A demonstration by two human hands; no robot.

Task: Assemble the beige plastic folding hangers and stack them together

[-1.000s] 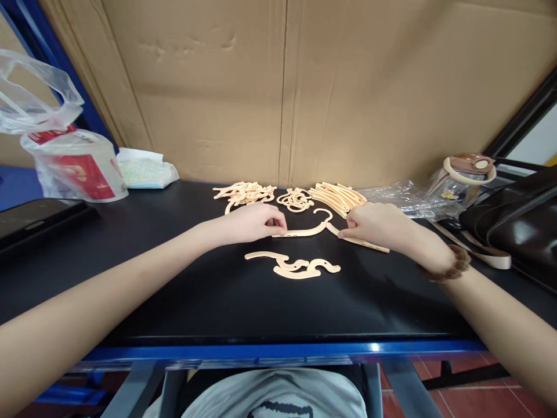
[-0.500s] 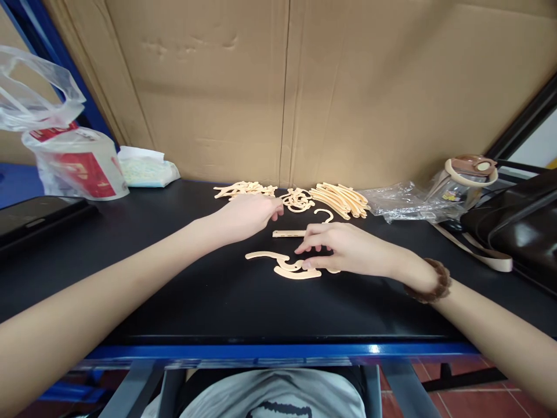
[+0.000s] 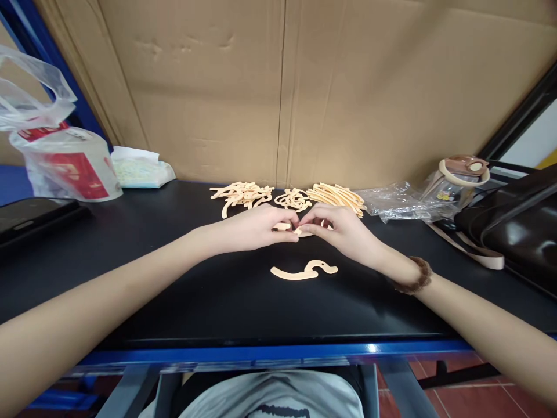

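Observation:
My left hand (image 3: 266, 226) and my right hand (image 3: 342, 229) meet above the middle of the table, thumbs and fingers pinched around small beige plastic hanger pieces (image 3: 298, 231). The fingers hide most of these pieces, so how they fit together cannot be made out. Closer to me lie two loose beige pieces, a long curved arm (image 3: 291, 274) and a shorter bent piece (image 3: 322, 266), touching at their ends. Beyond the hands are a pile of curved arms (image 3: 239, 193), a heap of hooks (image 3: 294, 200) and a stack of long bars (image 3: 337, 196).
A cardboard wall (image 3: 209, 93) closes off the back of the black table (image 3: 209, 307). On the left are a phone (image 3: 39, 212), a bagged tub (image 3: 73, 168) and a tissue pack (image 3: 141, 168). To the right lie clear plastic wrap (image 3: 391, 200), a bottle (image 3: 455, 180) and a dark bag (image 3: 517, 220).
My left hand has come from the far pile toward my right hand. My right hand has left the loose curved pieces and moved away from me; both now grip hanger pieces together.

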